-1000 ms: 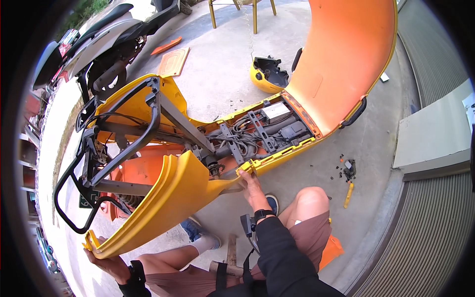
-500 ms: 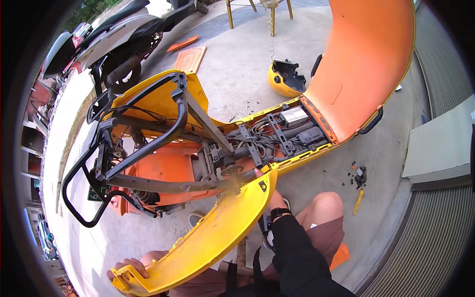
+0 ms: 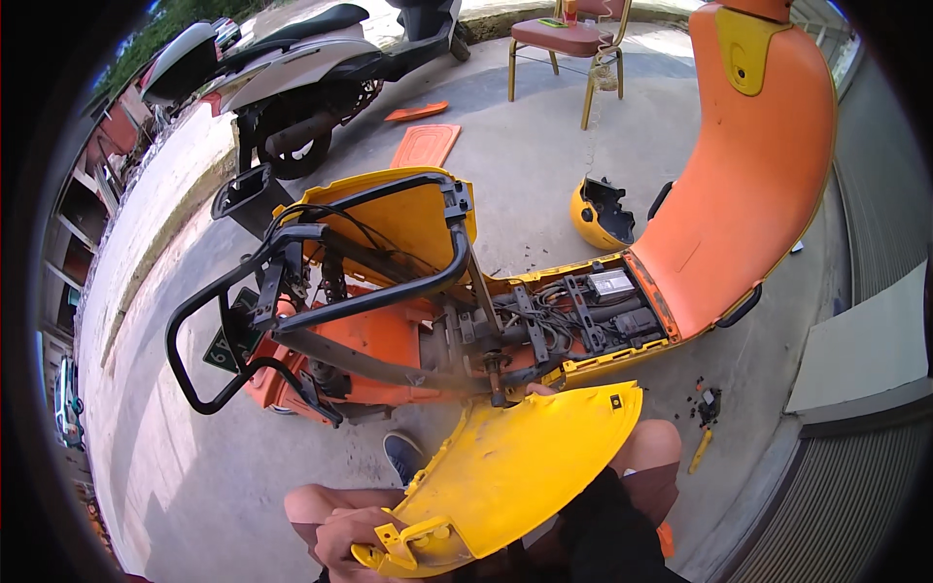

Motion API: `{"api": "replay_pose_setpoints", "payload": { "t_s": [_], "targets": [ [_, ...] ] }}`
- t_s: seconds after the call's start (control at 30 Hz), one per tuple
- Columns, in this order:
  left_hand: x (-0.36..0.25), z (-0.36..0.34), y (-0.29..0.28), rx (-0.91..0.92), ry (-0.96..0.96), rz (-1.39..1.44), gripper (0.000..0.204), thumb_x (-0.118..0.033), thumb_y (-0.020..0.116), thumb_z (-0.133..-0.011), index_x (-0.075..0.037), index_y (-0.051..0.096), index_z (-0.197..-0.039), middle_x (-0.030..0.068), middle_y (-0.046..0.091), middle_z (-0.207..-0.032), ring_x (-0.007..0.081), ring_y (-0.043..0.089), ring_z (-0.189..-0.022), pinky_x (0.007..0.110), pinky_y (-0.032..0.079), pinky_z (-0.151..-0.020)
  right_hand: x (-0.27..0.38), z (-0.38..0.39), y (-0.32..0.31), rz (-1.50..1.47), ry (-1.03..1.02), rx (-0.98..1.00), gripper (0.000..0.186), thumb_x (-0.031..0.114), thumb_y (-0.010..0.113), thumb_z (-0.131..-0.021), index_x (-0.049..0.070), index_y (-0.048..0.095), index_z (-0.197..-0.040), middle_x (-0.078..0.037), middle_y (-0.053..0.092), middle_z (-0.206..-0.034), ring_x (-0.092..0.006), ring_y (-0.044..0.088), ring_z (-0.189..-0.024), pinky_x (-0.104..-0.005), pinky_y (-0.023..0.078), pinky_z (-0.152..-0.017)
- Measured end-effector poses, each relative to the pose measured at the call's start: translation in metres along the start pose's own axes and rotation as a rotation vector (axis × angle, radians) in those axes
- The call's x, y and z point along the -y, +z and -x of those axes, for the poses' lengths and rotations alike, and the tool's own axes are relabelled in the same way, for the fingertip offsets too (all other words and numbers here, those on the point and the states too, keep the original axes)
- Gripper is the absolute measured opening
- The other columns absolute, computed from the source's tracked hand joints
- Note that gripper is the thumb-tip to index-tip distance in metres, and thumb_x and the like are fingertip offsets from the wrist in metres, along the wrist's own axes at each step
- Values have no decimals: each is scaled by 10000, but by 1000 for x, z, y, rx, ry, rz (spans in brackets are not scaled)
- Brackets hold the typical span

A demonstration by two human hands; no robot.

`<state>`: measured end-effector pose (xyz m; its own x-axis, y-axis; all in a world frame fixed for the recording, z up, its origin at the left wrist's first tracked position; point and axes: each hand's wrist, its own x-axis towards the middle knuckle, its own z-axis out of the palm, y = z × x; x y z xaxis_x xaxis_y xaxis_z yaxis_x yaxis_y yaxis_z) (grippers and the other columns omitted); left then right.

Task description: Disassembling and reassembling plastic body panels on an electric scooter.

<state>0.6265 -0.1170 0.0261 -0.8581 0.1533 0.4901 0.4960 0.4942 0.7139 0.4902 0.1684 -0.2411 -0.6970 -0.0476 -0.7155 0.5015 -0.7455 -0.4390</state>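
A curved yellow body panel is held across my lap, its inner side up. My left hand grips its near left end beside a bracket. My right hand is mostly hidden behind the panel, with fingertips at its upper edge. Beyond it a partly stripped orange and yellow scooter lies on its side, showing a black tube frame, a sprung orange lower body and an open channel of cables with a silver box.
A yellow shell part, small loose parts and a yellow-handled tool lie on the concrete. Behind are orange panels, a white scooter and a chair. A ribbed shutter lines the right.
The yellow panel has come off the scooter's side toward me, tipping flatter in my hands and exposing more frame. The view has shifted, showing more of the chair and seat end.
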Motion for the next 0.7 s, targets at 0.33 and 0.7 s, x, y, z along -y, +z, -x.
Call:
{"api": "replay_pose_setpoints", "payload": {
  "t_s": [0.33,0.7],
  "targets": [
    [-32,-40,18,99,-150,355,633,-473,892,-612,-26,528,-872,51,572,-752,151,558,-667,267,476,-653,4,7,-3,-57,-15,-27,545,438,620,-871,66,498,-1250,-95,614,-1128,-275,616,-977,-421,492,-873],
    [-15,0,30,52,10,373,513,-414,807,-750,-19,531,-922,68,562,-775,186,585,-690,306,503,-673,5,14,-4,-145,-8,-54,548,427,597,-883,57,495,-1274,-98,609,-1167,-283,608,-1013,-431,485,-892]
  ]
}}
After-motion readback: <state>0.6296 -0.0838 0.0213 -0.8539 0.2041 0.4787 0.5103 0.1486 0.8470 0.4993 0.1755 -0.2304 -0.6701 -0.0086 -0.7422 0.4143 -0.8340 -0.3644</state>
